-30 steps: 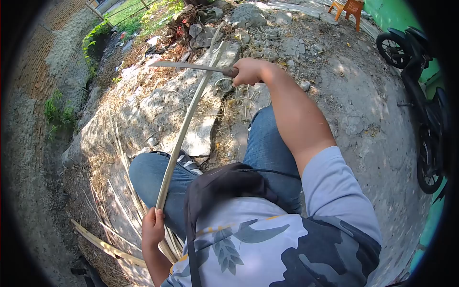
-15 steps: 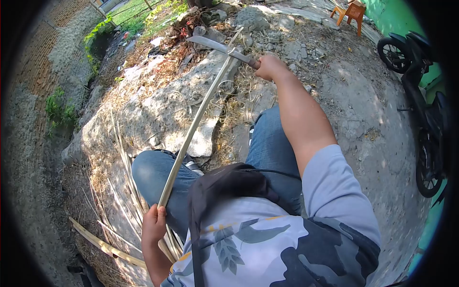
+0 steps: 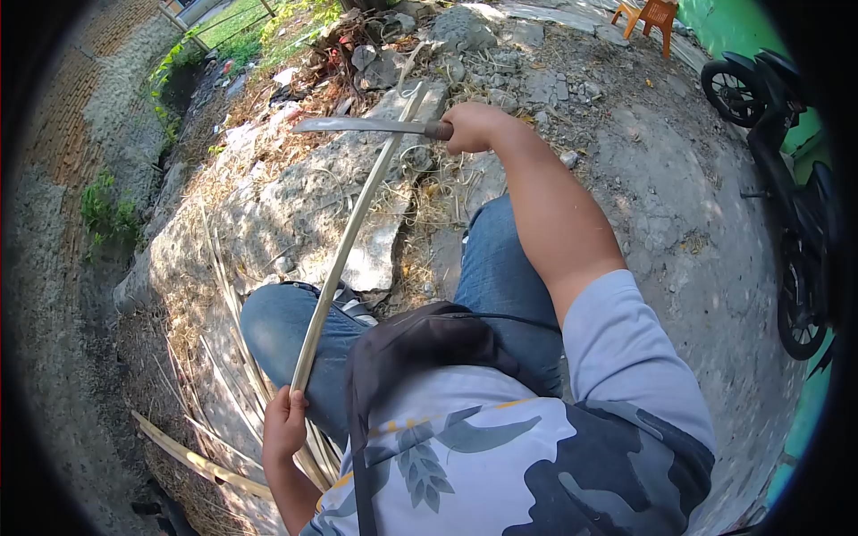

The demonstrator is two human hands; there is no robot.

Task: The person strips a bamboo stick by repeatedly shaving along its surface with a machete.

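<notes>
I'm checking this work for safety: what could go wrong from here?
The machete in the right hand might slip off the bamboo strip and swing towards the left knee, which the strip crosses in this view. The bare left hand gripping the strip could catch splinters.

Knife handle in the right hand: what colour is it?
Brown. The knife handle, gripped in the right hand, shows in the head view, the only one.
</notes>
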